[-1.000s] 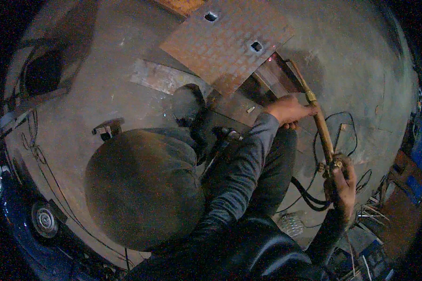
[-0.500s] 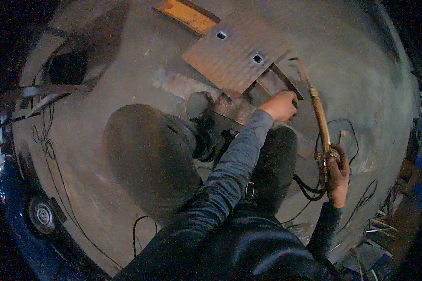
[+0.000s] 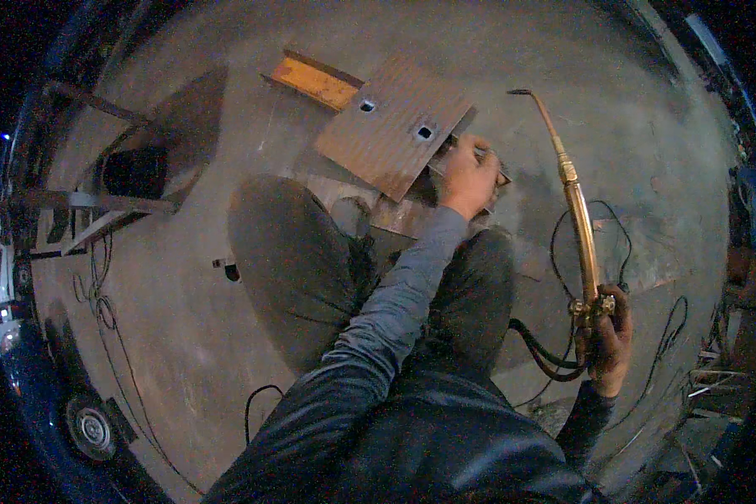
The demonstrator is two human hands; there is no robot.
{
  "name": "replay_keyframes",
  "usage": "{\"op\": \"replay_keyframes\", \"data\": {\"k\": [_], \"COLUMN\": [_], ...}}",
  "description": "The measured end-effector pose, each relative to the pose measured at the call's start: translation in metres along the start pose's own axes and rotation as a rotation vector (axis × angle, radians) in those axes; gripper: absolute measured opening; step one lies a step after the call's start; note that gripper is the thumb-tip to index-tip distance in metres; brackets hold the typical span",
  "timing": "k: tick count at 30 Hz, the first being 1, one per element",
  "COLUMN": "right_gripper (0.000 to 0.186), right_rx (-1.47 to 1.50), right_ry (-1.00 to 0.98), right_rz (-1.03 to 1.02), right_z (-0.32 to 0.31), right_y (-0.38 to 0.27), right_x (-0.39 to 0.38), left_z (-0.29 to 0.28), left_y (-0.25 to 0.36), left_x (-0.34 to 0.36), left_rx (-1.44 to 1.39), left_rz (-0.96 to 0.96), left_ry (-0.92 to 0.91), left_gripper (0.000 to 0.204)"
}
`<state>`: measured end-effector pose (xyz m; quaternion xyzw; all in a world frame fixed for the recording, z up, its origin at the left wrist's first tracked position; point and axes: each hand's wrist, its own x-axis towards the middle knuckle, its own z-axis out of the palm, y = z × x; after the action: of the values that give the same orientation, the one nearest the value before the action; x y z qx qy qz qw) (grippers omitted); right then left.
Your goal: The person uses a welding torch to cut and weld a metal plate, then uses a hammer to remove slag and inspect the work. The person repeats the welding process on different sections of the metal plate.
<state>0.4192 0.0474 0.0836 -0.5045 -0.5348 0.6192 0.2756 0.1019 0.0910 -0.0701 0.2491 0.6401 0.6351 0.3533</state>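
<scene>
My right hand [image 3: 613, 344] grips a brass cutting torch [image 3: 584, 235] at its valve end; hoses hang from it, and its bent nozzle points up and left. My left hand [image 3: 470, 176] is curled at the right edge of a rusty steel plate [image 3: 370, 143] with two square holes, over a short metal channel [image 3: 506, 179]; what its fingers hold is hidden. A yellow steel channel [image 3: 311, 80] sticks out from under the plate's upper left. My knees are bent below the plate.
A metal frame [image 3: 122, 200] with a dark opening stands at the left. A dark blue vehicle's wheel [image 3: 92, 427] is at lower left. Cables [image 3: 105, 311] and hoses lie on the concrete floor. Metal scraps [image 3: 701, 386] lie at the right rim.
My left hand has left the torch's neck and moved up and left to the channel by the plate. The torch stays in my right hand, and the view has shifted.
</scene>
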Motion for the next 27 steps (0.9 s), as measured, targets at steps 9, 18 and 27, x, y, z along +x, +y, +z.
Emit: {"op": "replay_keyframes", "data": {"k": [9,18,27], "right_gripper": [0.046,0.054,0.051], "right_rx": [-0.020,0.099,1.016], "right_ry": [-0.006,0.032,-0.399], "right_rz": [0.001,-0.022,0.394], "right_z": [0.003,0.004,-0.066], "right_y": [0.010,0.010,0.052], "right_x": [0.014,0.008,0.022], "left_z": [0.004,0.028,0.051], "left_y": [0.020,-0.101,0.026], "left_x": [0.091,-0.019,-0.087], "left_rx": [0.000,0.107,-0.206], "left_rz": [0.052,-0.428,0.077], "left_ry": [0.163,-0.311,-0.706], "left_gripper": [0.027,0.032,0.029]}}
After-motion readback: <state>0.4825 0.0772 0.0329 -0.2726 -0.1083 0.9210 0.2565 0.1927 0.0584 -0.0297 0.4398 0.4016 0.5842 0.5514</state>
